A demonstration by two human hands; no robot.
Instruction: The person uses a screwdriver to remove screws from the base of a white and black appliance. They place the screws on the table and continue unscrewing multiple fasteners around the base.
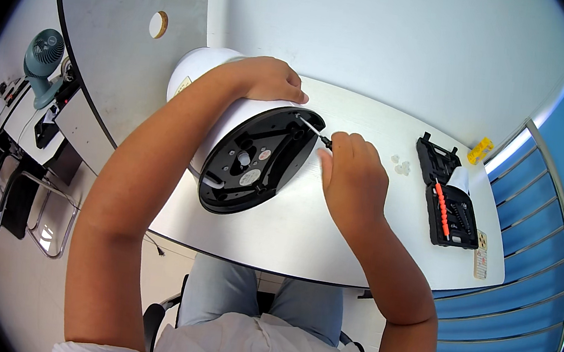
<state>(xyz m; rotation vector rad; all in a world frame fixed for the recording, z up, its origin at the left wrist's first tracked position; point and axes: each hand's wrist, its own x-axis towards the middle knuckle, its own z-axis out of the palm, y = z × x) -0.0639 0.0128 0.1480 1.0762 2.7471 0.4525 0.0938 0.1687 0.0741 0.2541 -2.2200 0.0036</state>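
Note:
A rounded white appliance (193,74) lies tipped on the table, its black oval base (266,164) turned toward me. The base has ribs, recesses and round labels. My left hand (268,78) is curled over the top of the white body and grips it, its thumb side near the base's upper rim. In my right hand (359,174) is a screwdriver (312,128), held by its dark handle with closed fingers. Its metal shaft slants up and left to a recess near the upper edge of the base. The tip's exact contact is too small to make out.
On the white table (275,244), right side, sit a black tool case (453,211) with an orange flexible shaft (442,210), small translucent pieces (401,166), a yellow object (480,150) and a remote-like strip (481,255). Metal railing (542,251) borders the right; a grey partition (123,49) stands left.

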